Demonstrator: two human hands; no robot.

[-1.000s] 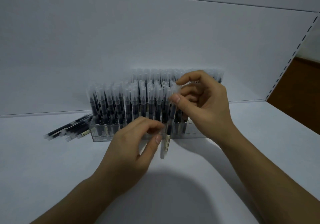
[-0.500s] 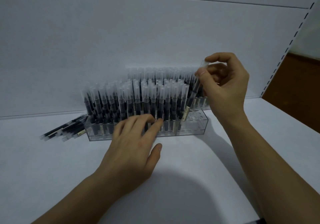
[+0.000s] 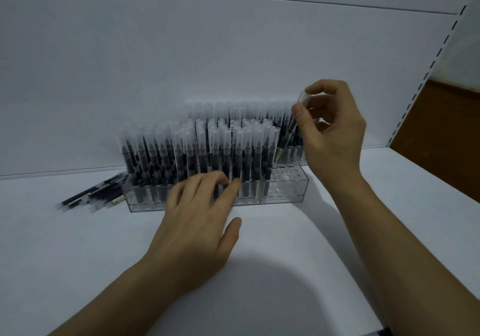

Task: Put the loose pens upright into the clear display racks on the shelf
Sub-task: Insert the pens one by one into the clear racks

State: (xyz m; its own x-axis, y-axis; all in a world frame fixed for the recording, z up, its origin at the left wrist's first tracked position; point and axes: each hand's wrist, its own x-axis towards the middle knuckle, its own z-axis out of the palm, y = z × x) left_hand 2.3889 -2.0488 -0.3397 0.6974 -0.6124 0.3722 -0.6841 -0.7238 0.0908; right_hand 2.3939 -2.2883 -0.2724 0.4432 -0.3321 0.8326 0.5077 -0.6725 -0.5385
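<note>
From the head camera, the right hand (image 3: 335, 138) is raised above the right end of the racks. Its grip is narrow: thumb and forefinger pinch one pen (image 3: 290, 133) just under its clear cap, and the other fingers are loosely curled behind. The pen is tilted, cap up and to the right, with its lower end slanting down and left toward the empty holes (image 3: 285, 176) at the right end of the front rack (image 3: 283, 195). That lower end is blurred against the standing pens (image 3: 197, 159), so it may be just above the holes or already at one; the view does not settle it.

The left hand (image 3: 200, 221) lies low and flat in front of the same rack. Its grip is wide and it holds nothing: the fingers are stretched forward with their tips at the rack's front wall and the bottoms of the pens there, the thumb spread out to the side above the shelf (image 3: 78, 257).

The front rack is packed with upright dark pens under frosted caps, except for its right end. The back rack (image 3: 233, 112) stands just behind it, also full. A small heap of loose pens (image 3: 91, 196) lies flat on the shelf, touching the front rack's left end.

A white back panel (image 3: 181, 50) rises behind, and a slotted upright (image 3: 431, 60) runs along the right.
</note>
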